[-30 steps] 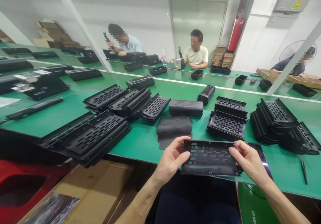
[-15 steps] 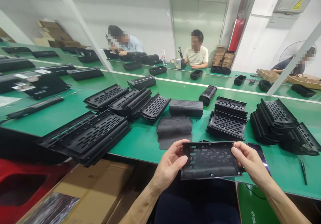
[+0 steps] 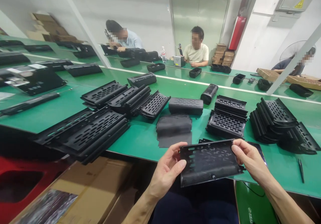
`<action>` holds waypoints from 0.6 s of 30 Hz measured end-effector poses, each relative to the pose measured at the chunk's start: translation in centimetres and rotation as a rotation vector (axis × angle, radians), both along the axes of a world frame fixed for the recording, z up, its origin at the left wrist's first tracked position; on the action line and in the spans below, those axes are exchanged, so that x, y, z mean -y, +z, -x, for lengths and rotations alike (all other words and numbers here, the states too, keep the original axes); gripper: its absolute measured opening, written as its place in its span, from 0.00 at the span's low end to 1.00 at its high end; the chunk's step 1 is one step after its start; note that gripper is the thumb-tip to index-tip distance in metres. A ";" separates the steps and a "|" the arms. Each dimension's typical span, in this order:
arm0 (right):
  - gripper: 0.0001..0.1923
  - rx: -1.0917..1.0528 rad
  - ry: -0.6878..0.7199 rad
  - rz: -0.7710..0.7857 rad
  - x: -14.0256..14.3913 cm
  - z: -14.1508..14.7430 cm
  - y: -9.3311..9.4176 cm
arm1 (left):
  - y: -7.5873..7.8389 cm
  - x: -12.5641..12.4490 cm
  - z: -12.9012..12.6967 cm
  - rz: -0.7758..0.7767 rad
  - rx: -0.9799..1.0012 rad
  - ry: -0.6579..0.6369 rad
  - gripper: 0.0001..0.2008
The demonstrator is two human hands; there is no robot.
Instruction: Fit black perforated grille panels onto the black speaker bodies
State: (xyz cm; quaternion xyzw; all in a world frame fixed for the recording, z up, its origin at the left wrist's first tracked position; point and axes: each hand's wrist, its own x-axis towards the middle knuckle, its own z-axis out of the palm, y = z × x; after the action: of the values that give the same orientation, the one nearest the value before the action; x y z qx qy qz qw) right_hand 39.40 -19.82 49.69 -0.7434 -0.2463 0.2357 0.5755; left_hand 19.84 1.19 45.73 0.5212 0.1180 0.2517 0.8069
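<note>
Low in the frame's centre, the left hand [image 3: 167,170] and right hand [image 3: 248,160] grip opposite ends of a black slotted panel [image 3: 209,162] above the green table [image 3: 140,138] edge

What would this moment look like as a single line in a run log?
left hand: grip on black slotted panel | right hand: grip on its other end | panel: above green bench edge

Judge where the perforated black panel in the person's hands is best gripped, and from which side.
By its two short ends, probably, one hand from each side. The perforated black panel is thin, wide and slotted through its middle, so the plain end margins give the firmest hold. The left hand and right hand pinch exactly there, thumbs on the near face.
</note>
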 end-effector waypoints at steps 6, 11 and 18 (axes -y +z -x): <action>0.33 -0.001 -0.006 0.008 -0.3 0.0 -0.1 | 0.5 0.7 0.7 0.029 -0.022 0.042 0.24; 0.34 -0.028 0.009 0.019 -0.9 0.1 0.2 | 0.5 0.8 0.9 0.112 -0.038 0.064 0.24; 0.32 -0.036 0.023 0.040 -1.4 0.1 0.0 | 0.6 0.9 1.1 0.221 -0.040 0.050 0.25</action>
State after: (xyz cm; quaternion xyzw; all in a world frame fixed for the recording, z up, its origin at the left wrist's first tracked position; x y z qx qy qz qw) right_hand 39.32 -18.47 49.74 -0.7474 -0.2397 0.2605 0.5622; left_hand 18.78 0.25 46.31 0.4308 0.1740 0.2468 0.8504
